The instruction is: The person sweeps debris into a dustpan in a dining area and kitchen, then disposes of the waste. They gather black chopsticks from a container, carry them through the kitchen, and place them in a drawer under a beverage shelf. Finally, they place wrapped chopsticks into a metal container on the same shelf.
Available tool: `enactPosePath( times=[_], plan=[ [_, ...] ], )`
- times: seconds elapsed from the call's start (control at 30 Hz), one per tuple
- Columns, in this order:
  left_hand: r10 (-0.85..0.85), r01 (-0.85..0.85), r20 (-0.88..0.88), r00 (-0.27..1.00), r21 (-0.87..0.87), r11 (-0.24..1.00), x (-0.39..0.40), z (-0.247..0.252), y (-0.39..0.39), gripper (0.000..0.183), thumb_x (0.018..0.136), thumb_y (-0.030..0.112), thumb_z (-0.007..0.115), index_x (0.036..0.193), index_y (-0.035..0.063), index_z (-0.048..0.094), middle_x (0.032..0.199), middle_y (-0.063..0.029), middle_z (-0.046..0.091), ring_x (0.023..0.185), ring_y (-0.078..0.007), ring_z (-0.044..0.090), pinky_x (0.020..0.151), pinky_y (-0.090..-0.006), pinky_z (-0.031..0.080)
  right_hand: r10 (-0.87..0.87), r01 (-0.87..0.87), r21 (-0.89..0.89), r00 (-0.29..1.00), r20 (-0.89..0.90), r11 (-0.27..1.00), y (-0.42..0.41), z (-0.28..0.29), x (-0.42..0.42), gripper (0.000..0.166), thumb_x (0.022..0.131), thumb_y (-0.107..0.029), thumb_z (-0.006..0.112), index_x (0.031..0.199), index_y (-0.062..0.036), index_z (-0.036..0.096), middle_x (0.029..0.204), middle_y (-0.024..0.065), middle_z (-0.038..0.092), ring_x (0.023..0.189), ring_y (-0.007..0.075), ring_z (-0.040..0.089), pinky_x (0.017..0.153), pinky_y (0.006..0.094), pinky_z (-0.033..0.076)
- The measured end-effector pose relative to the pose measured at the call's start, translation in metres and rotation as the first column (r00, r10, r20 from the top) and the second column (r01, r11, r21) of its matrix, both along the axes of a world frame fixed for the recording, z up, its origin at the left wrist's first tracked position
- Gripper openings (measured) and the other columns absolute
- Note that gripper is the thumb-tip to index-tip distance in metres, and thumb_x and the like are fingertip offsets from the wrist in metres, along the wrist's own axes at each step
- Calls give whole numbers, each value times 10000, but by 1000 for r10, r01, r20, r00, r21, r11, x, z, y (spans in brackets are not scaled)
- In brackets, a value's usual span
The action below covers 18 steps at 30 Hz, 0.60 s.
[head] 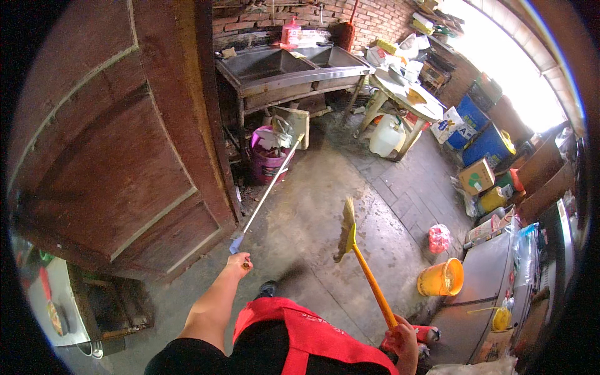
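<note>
My left hand (240,263) is closed at the near end of a long white pole (266,194) with a blue end piece (236,244); a round brown end shows in the fist. The pole's yellow far tip meets a pale square panel (301,126) beside a purple bucket (267,161); whether they are joined I cannot tell. My right hand (402,338) grips the orange handle of a broom (372,279) at lower right. The broom's yellow head and pale bristles point away from me, over the wet-looking concrete floor (323,206).
A brown wooden door (108,154) stands close on the left. Ahead is a steel double sink (300,72). A round table (389,84) has a white jerrycan (387,136) below it. On the right are an orange bucket (440,277), a pink bag (439,238) and blue drums (487,145).
</note>
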State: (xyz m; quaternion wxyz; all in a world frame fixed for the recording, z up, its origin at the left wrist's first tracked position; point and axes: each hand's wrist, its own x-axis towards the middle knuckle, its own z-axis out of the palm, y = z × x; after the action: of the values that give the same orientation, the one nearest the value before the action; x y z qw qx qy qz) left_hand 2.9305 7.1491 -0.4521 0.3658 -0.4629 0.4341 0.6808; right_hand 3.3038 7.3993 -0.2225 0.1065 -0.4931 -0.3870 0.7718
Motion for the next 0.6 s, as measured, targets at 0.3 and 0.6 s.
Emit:
enactPosePath(
  times=[0.3, 0.6],
  plan=[
    [-99, -195, 423, 901, 597, 778, 13, -24, 7, 182, 722, 55, 493, 602, 65, 358, 491, -21, 379, 419, -125, 413, 340, -215, 332, 7, -2, -39, 993, 118, 999, -14, 4, -24, 415, 696, -25, 374, 1110, -6, 391, 788, 84, 451, 493, 142, 440, 362, 208, 330],
    [-105, -318, 557, 824, 607, 728, 15, 25, -9, 204, 758, 72, 453, 585, 68, 346, 528, -40, 376, 401, -98, 349, 322, -183, 302, -70, 74, -55, 995, 72, 996, -24, 4, -24, 414, 698, -17, 380, 1112, -10, 382, 814, 87, 456, 516, 150, 452, 365, 219, 336]
  ],
)
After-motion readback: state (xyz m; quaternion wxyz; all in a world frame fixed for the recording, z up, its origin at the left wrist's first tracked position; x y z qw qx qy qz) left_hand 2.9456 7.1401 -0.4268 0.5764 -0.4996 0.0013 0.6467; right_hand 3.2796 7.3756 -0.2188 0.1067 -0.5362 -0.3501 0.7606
